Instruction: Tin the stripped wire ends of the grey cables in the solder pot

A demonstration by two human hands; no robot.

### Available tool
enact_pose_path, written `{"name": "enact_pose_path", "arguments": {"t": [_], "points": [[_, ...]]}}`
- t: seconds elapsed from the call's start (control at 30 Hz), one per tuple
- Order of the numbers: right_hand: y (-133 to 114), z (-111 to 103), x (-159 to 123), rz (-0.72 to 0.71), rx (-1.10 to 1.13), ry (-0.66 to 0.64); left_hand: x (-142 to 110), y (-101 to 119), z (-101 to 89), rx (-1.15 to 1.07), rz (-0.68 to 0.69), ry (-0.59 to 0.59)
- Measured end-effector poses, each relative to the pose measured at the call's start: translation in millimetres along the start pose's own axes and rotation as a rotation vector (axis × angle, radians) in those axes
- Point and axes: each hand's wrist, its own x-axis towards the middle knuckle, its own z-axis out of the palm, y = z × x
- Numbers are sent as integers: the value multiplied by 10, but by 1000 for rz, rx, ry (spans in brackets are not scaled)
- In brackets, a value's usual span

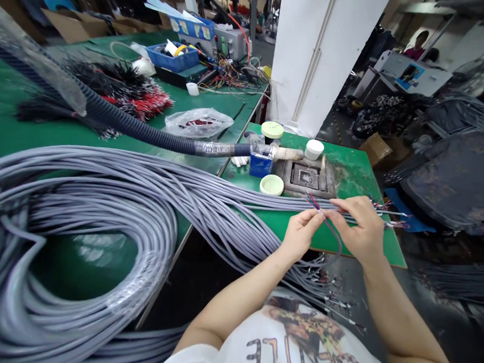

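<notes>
Grey cable (339,243), coloured wires (312,201) splayed, has its end at five o'clock from the square pot (306,176), where our left hand (299,234) and right hand (364,229) pinch it, grip nearly closed, calling for steady fingertips.

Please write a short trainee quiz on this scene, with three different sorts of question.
1. What is between the fingertips of the left hand and right hand?
a) a round white lid
b) a cable end with thin coloured wires
c) a blue tray
2. True or false: the plastic bag lies inside the coil of grey cable.
3. Fill in the colour: the small box by the end of the dark ribbed hose is ____.

Key: 1 b; 2 false; 3 blue
</notes>
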Motion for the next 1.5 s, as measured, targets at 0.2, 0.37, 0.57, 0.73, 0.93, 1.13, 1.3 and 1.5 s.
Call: {"name": "enact_pose_path", "arguments": {"t": [0.2, 0.37, 0.57, 0.73, 0.93, 1.13, 1.3, 1.5], "points": [[-129, 60, 217, -182, -243, -67, -32, -145, -34, 269, 154, -44], [-232, 36, 271, -25, 93, -13, -63, -30, -93, 458, 264, -21], [-192, -191, 303, 193, 205, 332, -102, -16, -167, 464, 201, 14], [-110, -15, 226, -49, 14, -41, -101, -110, -228, 428, 176, 81], [-157, 255, 122, -77, 6, -10, -98, -91, -247, 441, 198, 74], [-162, 213, 56, -35, 147, 1, -118, -48, -289, 214, 45, 77], [-56, 171, 47, -113, 185, -6, -123, 16, -359, 2, -55, 122], [142, 134, 38, -241, 252, -134, -123, 133, -405, -225, -171, 114]]}}
